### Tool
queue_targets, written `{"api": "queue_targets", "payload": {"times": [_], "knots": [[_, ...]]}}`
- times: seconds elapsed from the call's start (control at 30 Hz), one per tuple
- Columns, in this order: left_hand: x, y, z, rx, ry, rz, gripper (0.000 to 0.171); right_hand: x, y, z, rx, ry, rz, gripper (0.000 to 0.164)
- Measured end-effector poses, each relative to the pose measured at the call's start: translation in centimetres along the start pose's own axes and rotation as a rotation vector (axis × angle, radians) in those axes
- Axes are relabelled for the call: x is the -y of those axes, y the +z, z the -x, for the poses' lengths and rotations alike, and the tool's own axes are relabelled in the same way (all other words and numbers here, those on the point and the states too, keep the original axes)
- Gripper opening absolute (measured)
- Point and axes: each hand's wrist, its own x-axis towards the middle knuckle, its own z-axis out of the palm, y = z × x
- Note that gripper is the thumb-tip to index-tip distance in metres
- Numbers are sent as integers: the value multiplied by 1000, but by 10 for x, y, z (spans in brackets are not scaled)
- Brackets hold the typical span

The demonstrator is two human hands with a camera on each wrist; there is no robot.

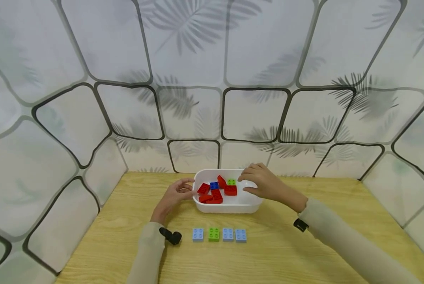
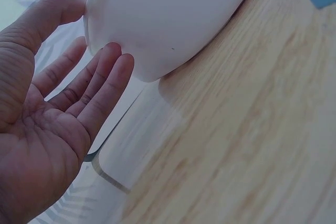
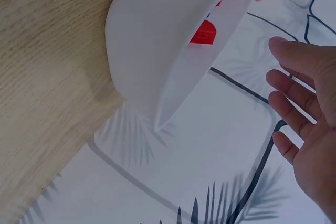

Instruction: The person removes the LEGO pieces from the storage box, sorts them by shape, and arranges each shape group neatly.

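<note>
Tub (image 1: 229,209): perhaps six red bricks (image 1: 230,191), blue brick (image 1: 214,185), green brick (image 1: 231,182).

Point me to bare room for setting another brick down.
Bare: tabletop between the brick row and right sleeve; the strip between row and white tub; the tub's right end, though the right hand hangs over it. Crowded: the tub's left and middle, holding mostly red bricks, and its left rim, where the left hand is.

We face pale walls (image 1: 254,114) patterned with dark rounded outlines (image 1: 256,89) and grey palm fronds (image 1: 194,19), a light wood-grain table (image 1: 286,252) below us.
</note>
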Motion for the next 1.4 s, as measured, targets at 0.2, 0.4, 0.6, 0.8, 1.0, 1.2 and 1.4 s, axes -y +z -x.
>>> {"api": "queue_targets", "payload": {"times": [0.2, 0.4, 0.6, 0.8, 1.0, 1.2, 1.4], "knots": [[0, -2, 0, -17, 7, 8, 52, -11, 9, -11, 114, 79, 5, 31], [0, -1, 0, -11, -5, -1, 53, -19, 20, -11, 165, 128, -20, 31], [0, -1, -2, -14, 1, 0, 52, -26, 36, -15, 206, 144, -10, 32], [4, -1, -4, -5, 11, 22, 52, -29, 49, -21, 308, 185, -22, 33], [4, -1, -2, -18, 11, 24, 51, -33, 60, -28, 419, 202, -22, 34], [7, 3, -1, -8, -1, 8, 49, -36, 71, -25, 478, 215, -34, 35], [4, 2, -1, -15, 14, 15, 49, -37, 78, -26, 447, 176, -48, 40]]}}
